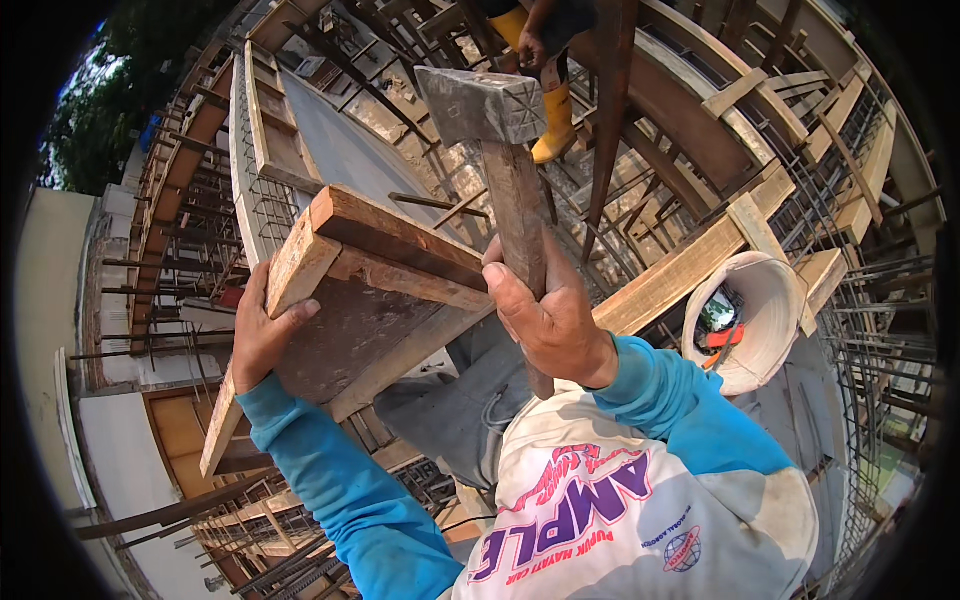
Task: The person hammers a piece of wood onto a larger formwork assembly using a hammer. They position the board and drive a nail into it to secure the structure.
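Note:
In my right hand (545,310) is a hammer, its wooden handle (515,210) wrapped by my fingers. The heavy grey metal head (485,105) is raised upright, with a square face toward the right and a wider, flatter end toward the left. My left hand (262,325) grips the end batten (300,265) of a wooden formwork panel (335,330), thumb on the near face and fingers around the far edge. A reddish timber strip (400,235) runs along the panel's top toward my right hand. The hammer head is apart from the wood.
To the right, a pale bucket (750,310) holds a red-handled tool (725,337). A long timber beam (680,265) slants beside it. Steel rebar (880,340) and wooden framing surround me. Another person in yellow boots (556,125) stands ahead, beyond the hammer.

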Demonstrator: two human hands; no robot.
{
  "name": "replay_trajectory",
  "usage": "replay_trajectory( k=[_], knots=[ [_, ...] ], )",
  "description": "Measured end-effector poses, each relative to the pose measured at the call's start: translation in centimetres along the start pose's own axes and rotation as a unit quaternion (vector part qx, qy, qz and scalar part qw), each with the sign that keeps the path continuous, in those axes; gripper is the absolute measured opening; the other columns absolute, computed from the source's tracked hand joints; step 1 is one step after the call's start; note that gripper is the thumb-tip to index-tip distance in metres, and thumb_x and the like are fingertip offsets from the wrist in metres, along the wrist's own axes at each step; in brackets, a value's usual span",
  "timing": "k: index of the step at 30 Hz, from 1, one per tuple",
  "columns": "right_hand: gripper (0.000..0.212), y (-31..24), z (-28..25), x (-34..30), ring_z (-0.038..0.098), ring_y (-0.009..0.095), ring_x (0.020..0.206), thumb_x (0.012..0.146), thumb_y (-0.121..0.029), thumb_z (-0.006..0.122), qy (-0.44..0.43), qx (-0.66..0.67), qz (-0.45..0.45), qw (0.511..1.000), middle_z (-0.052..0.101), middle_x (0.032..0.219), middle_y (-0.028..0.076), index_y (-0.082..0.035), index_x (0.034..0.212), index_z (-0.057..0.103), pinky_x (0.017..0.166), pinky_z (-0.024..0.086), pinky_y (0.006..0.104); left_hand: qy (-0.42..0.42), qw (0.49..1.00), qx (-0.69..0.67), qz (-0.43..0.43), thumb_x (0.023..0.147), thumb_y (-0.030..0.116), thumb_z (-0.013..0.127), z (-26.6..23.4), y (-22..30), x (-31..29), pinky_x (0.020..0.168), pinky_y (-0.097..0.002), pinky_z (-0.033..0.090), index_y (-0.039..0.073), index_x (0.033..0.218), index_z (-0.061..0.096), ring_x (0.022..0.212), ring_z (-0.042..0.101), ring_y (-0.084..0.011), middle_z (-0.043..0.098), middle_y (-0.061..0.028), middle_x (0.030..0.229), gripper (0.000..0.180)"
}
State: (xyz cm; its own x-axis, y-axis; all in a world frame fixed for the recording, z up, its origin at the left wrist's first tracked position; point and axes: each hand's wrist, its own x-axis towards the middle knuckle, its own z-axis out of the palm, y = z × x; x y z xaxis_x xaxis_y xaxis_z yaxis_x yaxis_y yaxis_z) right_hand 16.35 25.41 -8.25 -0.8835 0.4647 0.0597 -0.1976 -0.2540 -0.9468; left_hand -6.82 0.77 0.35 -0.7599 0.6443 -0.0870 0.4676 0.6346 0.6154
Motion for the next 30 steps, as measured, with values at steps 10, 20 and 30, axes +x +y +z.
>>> replay_trajectory(
  k=[10, 20, 30],
  knots=[
    [0.022, 6.0, 1.5, 0.6, 0.058, 0.030, 0.075, 0.098, -0.020, 0.059, -0.047, -0.035, 0.146, 0.988, 0.060, 0.085, 0.018, -0.001, 0.106, 0.054, 0.071, 0.048, 0.0394, -0.008, 1.000, -0.004, -0.003, 0.077, 0.029, 0.078, -0.5, -1.7, 2.4, 0.094, -0.0295, 0.044, -0.003, 0.135, 0.051, 0.107, 0.055, -0.0181, 0.060, -0.0094, 0.118, 0.071],
    [0.025, 5.3, 2.5, -1.1, 0.056, 0.018, 0.077, 0.099, -0.019, 0.058, 0.043, 0.038, -0.028, 0.998, 0.061, 0.086, 0.013, 0.003, 0.109, 0.054, 0.070, 0.047, 0.0368, 0.004, 1.000, -0.001, -0.008, 0.072, 0.037, 0.084, -0.3, -1.8, 3.3, 0.094, -0.0328, 0.047, -0.002, 0.131, 0.054, 0.105, 0.060, -0.0213, 0.063, -0.0133, 0.115, 0.077],
    [0.020, -1.5, 2.5, -0.5, 0.046, 0.009, 0.066, 0.101, -0.022, 0.059, 0.016, 0.069, -0.182, 0.981, 0.054, 0.073, 0.003, -0.003, 0.104, 0.056, 0.062, 0.041, 0.0266, 0.024, 1.000, -0.004, -0.008, 0.070, 0.039, 0.085, -0.7, -2.6, 2.4, 0.092, -0.0338, 0.048, -0.001, 0.131, 0.055, 0.104, 0.062, -0.0229, 0.065, -0.0146, 0.113, 0.079]
  ],
)
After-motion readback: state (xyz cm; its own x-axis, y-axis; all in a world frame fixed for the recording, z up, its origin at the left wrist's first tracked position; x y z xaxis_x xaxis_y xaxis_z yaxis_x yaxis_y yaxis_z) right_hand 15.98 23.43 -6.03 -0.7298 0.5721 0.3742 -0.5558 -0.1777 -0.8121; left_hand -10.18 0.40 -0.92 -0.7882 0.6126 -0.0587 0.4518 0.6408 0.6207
